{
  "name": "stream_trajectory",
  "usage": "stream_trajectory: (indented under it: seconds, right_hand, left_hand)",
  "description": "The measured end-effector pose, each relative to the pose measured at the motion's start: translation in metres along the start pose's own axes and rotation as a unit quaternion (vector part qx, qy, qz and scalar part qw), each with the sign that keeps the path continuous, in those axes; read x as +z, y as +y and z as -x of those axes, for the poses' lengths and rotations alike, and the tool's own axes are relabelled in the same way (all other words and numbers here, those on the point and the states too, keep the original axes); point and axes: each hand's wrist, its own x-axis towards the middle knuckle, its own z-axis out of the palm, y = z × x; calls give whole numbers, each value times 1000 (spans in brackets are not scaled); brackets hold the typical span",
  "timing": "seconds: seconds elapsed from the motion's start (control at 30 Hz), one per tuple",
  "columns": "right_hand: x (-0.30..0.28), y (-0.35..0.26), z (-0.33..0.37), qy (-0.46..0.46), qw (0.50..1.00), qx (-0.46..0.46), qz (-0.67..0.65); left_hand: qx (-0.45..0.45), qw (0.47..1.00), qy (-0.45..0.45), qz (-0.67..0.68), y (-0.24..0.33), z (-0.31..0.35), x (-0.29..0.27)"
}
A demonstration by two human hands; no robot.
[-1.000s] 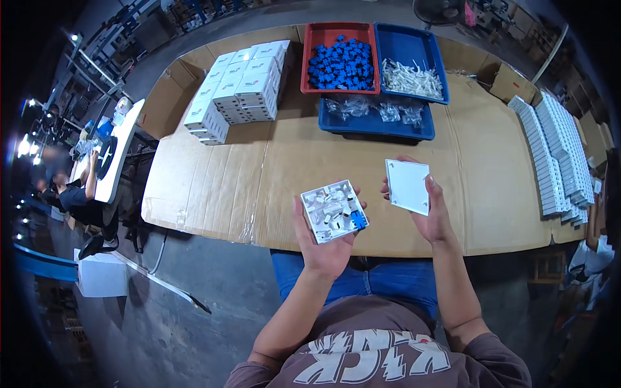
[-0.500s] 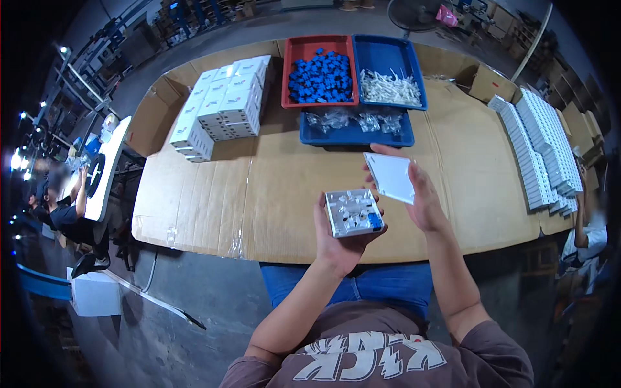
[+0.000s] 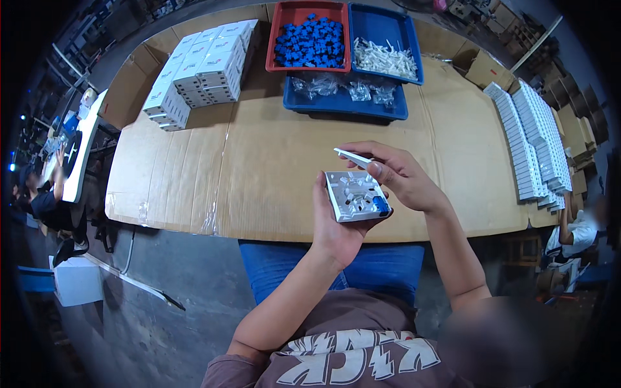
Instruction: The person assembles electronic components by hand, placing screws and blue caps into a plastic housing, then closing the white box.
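Left hand (image 3: pixel 339 234), fingers part-curled, cradles the open white box (image 3: pixel 356 218) above the worktop's (image 3: pixel 272 174) near side; right hand's (image 3: pixel 411 181) fingers pinch the tilted white lid (image 3: pixel 352 158) just over it: slackened pinch could drop it, tipped palm might spill loose parts (image 3: pixel 355 194).

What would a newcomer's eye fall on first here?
Probably the heap of bright blue pieces in the red tray, at the far side of the table. Nearer, an open white box in the left hand, with a tilted white lid in the right hand at the box's far edge.
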Motion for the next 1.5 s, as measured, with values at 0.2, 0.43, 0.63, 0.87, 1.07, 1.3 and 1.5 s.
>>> stream_trajectory:
  seconds: [0.2,0.43,0.63,0.87,1.07,1.3,1.5]
  right_hand:
    - [2,11,7,-33,999,21,12]
    - [5,31,-1,-40,998,43,-3]
    - [9,31,-7,-67,993,94,-2]
    - [12,34,-19,-81,993,86,13]
    - [4,34,-26,-116,989,77,52]
    - [-6,16,-31,-136,979,148,25]
    - [-9,16,-31,-128,982,134,31]
  left_hand:
    - [11,999,18,-32,-2,3,-7]
    - [19,998,40,-36,-5,-7,-13]
    - [22,999,39,-25,-4,-12,-17]
    - [17,998,41,-36,7,-17,-19]
    - [5,998,54,-14,10,-20,-14]
    - [-13,1000,14,23,14,-28,-25]
    - [-40,999,-4,26,19,-31,-25]
